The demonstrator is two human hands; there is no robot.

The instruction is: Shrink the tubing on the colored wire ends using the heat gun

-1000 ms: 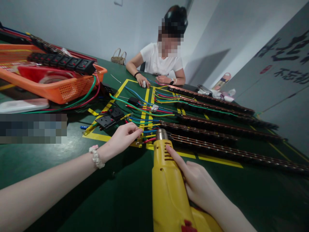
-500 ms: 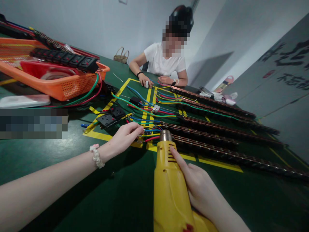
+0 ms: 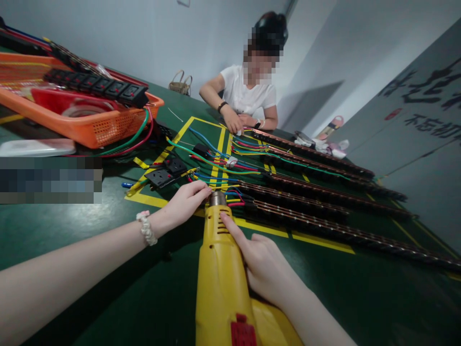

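Observation:
My right hand [image 3: 266,262] is wrapped round a yellow heat gun [image 3: 221,274], its index finger lying along the vented side. The gun's metal nozzle [image 3: 218,198] points away from me, right beside the fingertips of my left hand [image 3: 185,204]. Thumb and fingers of that hand are pinched at the ends of coloured wires [image 3: 236,204], partly hidden behind the nozzle. Those wires run from the nearest long black strip with copper rails [image 3: 306,220]. Just beyond my left hand lie black socket modules [image 3: 162,177] with wires attached.
More long strips [image 3: 324,193] lie side by side to the right on the green table [image 3: 144,293], marked with yellow tape. An orange basket [image 3: 108,130] holding a socket strip [image 3: 97,86] stands at left. Across the table sits a person in a white shirt [image 3: 248,98], hands at wires.
The heat gun has moved left, bringing its nozzle from over the wires to my left fingertips. My left hand has barely moved. The person opposite has shifted one hand toward the other.

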